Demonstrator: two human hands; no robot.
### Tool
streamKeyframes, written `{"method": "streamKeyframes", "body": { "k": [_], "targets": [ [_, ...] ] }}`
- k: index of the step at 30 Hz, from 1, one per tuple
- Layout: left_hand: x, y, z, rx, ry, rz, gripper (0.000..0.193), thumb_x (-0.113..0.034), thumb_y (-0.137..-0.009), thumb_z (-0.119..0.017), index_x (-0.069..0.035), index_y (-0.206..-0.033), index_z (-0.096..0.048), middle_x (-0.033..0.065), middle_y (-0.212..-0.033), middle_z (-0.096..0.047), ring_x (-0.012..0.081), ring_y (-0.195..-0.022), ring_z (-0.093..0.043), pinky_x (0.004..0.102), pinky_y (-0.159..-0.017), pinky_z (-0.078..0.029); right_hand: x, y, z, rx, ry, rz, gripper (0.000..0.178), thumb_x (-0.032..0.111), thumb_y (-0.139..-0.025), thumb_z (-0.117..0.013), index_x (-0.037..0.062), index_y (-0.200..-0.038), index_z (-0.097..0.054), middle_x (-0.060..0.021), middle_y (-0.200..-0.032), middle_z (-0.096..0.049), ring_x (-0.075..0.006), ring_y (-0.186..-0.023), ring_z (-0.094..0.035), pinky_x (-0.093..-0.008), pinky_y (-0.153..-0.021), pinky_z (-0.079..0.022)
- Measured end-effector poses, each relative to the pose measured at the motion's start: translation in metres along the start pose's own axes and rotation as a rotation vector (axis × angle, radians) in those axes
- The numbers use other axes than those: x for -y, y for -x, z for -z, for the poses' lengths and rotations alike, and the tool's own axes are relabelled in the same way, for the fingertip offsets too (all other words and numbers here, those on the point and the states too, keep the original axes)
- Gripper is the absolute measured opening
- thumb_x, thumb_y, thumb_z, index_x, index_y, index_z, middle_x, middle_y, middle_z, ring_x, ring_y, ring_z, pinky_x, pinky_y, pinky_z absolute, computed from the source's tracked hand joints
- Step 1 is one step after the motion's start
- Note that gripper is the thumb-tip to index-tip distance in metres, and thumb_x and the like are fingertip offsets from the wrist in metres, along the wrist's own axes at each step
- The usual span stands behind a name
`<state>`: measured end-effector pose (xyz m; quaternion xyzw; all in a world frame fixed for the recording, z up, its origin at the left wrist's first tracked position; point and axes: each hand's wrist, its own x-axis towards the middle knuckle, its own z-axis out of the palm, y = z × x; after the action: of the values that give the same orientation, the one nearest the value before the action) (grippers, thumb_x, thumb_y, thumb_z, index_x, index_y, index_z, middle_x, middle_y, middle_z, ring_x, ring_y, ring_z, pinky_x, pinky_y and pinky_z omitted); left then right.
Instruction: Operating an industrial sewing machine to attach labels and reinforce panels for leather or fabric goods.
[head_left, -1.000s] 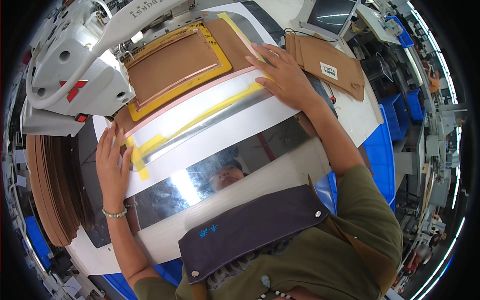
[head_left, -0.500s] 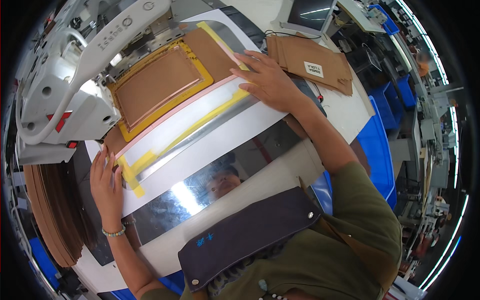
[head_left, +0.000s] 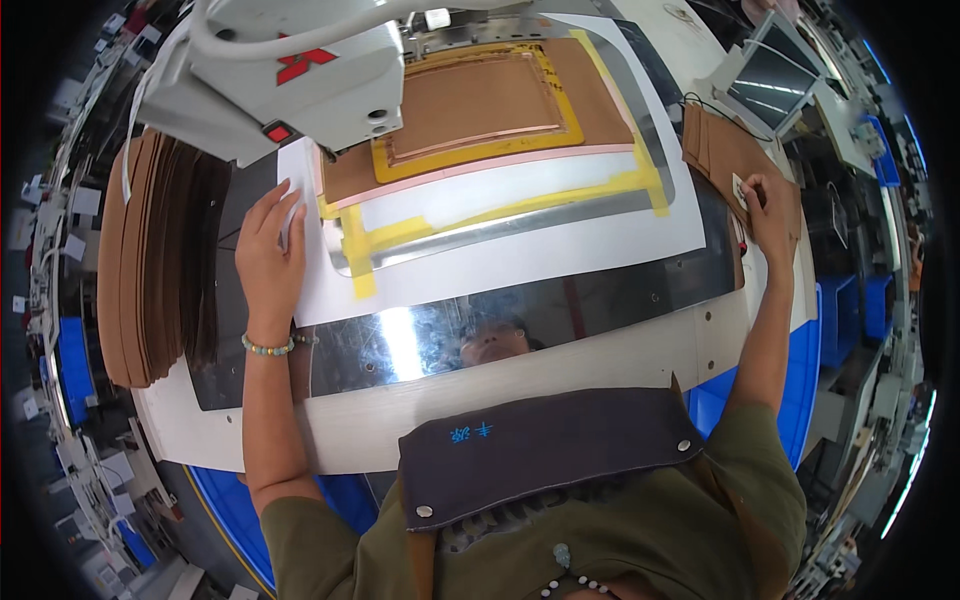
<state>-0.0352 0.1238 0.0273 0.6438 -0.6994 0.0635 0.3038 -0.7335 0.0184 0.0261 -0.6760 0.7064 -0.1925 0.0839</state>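
My left hand point(head_left: 270, 245) lies on the left edge of a white sheet point(head_left: 420, 285), fingers stretched out and holding nothing. On that sheet rests a metal plate point(head_left: 510, 215) edged with yellow tape point(head_left: 480, 208). A brown panel point(head_left: 605, 105) lies on it along a pink strip point(head_left: 475, 172), under a yellow frame point(head_left: 570, 130). Off to the right, my right hand point(head_left: 775, 215) is at a stack of brown pieces point(head_left: 710, 145). Its thumb and fingers are bent together beside a white label point(head_left: 739, 190), which they partly cover; anything between them is hidden.
A white machine head point(head_left: 310, 85) overhangs the panel at upper left. Thick brown pieces point(head_left: 140, 260) stand stacked at the far left. The shiny metal table plate point(head_left: 520, 340) runs along the front. A screen point(head_left: 770, 80) is at the back right, with a blue bin point(head_left: 800, 350) below.
My right hand has left the panel's right corner and moved right to the brown stack, its fingers closing. My left hand stays near the sheet's left edge. The view has turned.
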Motion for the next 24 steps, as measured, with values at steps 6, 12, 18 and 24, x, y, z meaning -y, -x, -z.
{"method": "streamKeyframes", "body": {
  "k": [6, 12, 18, 24],
  "targets": [
    [-0.012, -0.005, 0.003, 0.109, -0.057, -0.167, 0.04, -0.017, -0.101, -0.073, -0.011, -0.141, -0.071, 0.0114, -0.152, -0.064, 0.0348, -0.138, -0.06, 0.0452, -0.113, -0.05, 0.009, -0.007, 0.03, -0.333, -0.225, 0.085, 0.01, 0.014, -0.107, -0.068, 0.0034, -0.108, -0.068, -0.0014, -0.104, -0.065, -0.0111, -0.097, -0.06, -0.0272, -0.089, -0.048],
    [-0.017, -0.006, 0.001, 0.338, -0.113, -0.227, 0.054, -0.026, -0.102, -0.07, -0.017, -0.155, -0.063, 0.0102, -0.169, -0.049, 0.0393, -0.156, -0.041, 0.0507, -0.127, -0.034, 0.091, -0.003, 0.043, -0.087, -0.475, 0.183, 0.012, 0.015, -0.105, -0.071, 0.004, -0.11, -0.068, 0.0015, -0.103, -0.065, -0.0087, -0.097, -0.06, -0.0244, -0.089, -0.048],
    [-0.012, -0.004, -0.003, 0.354, -0.074, -0.211, 0.054, -0.026, -0.104, -0.065, -0.019, -0.158, -0.061, 0.0091, -0.172, -0.046, 0.0374, -0.159, -0.038, 0.049, -0.13, -0.03, 0.159, 0.007, -0.025, 0.131, -0.21, 0.64, 0.04, 0.023, -0.103, -0.071, 0.0094, -0.141, -0.067, -0.0113, -0.142, -0.064, -0.0305, -0.137, -0.056, -0.0406, -0.117, -0.045],
    [-0.011, -0.004, -0.005, 0.362, -0.123, -0.168, 0.052, -0.027, -0.106, -0.063, -0.019, -0.158, -0.061, 0.0075, -0.172, -0.046, 0.0339, -0.16, -0.039, 0.0481, -0.13, -0.031, 0.17, 0.012, -0.064, 0.058, 0.176, 0.749, 0.057, 0.047, -0.111, -0.052, 0.0168, -0.16, -0.056, -0.0046, -0.169, -0.049, -0.033, -0.156, -0.041, -0.0493, -0.128, -0.033]
  ]
}}
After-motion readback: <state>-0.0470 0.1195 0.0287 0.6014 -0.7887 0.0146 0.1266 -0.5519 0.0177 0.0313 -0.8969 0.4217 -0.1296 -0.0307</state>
